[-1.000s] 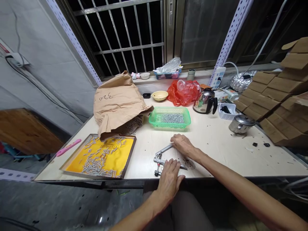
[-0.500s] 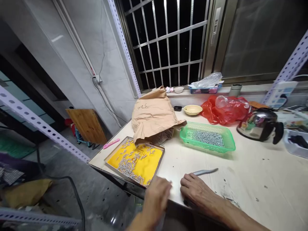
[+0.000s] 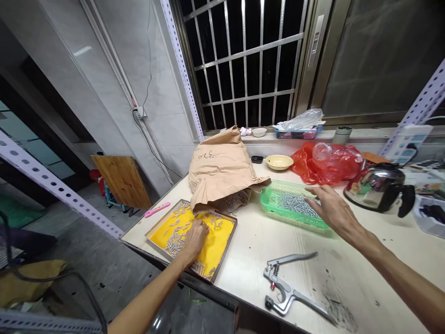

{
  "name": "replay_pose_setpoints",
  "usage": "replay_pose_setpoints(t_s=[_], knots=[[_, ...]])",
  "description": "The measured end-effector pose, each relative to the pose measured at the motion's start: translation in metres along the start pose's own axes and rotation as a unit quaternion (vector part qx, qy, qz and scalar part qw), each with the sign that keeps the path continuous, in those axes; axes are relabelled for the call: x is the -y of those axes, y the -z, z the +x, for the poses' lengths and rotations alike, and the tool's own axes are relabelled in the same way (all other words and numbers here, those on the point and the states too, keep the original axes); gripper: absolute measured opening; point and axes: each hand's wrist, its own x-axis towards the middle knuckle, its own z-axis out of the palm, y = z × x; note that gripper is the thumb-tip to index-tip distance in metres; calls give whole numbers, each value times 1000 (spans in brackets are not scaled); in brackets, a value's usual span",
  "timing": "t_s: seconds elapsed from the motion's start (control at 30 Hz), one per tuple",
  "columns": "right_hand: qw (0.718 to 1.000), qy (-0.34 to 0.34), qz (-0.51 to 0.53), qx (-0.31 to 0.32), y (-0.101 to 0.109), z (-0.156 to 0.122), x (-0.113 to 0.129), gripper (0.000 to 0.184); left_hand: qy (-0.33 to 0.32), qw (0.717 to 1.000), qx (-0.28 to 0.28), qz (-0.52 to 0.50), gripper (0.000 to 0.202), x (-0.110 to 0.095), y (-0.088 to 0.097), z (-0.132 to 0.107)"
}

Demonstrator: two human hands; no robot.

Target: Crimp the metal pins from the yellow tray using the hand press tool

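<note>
My left hand (image 3: 196, 237) reaches into a shallow tray (image 3: 226, 245) with a yellow bottom. Its fingers are curled together among small silvery metal pieces (image 3: 174, 243), and whatever they grip is hidden. My right hand (image 3: 332, 211) hovers at the right end of a green plastic basket (image 3: 269, 209), thumb and fingers apart, nothing visible in them. More small grey metal pieces (image 3: 295, 204) cover the basket's floor. Metal hand pliers (image 3: 283, 290) with a spring and a round press head lie spread on the table, touched by neither hand.
A brown paper sack (image 3: 224, 162) of metal pieces slumps open behind the tray. A pink-handled tool (image 3: 157, 209) lies at the left edge. Farther back are a yellow bowl (image 3: 279, 162), a red plastic bag (image 3: 309, 162) and a kettle (image 3: 373, 188).
My left hand has moved from the table's front edge into the yellow tray. My right hand has left the pliers, now fully visible, and moved up and right to the green basket.
</note>
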Motion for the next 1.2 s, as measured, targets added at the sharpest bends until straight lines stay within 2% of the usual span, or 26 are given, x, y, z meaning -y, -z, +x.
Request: replay_pose_setpoints(t_s=[0.07,0.13,0.27,0.43,0.57,0.63,0.7,0.83,0.93,1.07,1.2], knots=[[998,-18,-28,51,-10,-11,-9,43,2,1000,1,-16,19,0,3,1],[997,-24,-3,73,-13,-30,-1,43,6,999,1,-36,15,1,7,0],[981,-6,148,126,-7,-62,47,32,18,997,-2,-77,12,1,13,-5],[931,-31,313,184,-9,-65,115,24,74,977,-5,-200,9,-8,21,-13],[873,-97,435,195,-33,-56,165,21,118,922,40,-368,23,-17,27,-21],[839,-129,486,209,-54,-51,191,20,132,891,40,-432,29,-22,31,-25],[815,-158,512,222,-76,-47,215,20,134,882,28,-452,32,-27,35,-29],[815,-177,511,208,-110,-39,248,13,141,859,23,-491,30,-31,47,-41],[804,-180,522,221,-118,-37,259,14,174,825,43,-537,29,-28,53,-50],[794,-152,525,265,-119,-40,261,17,223,759,107,-602,35,-16,57,-58],[797,-134,513,290,-123,-41,263,27,251,676,175,-671,31,-4,61,-59]])
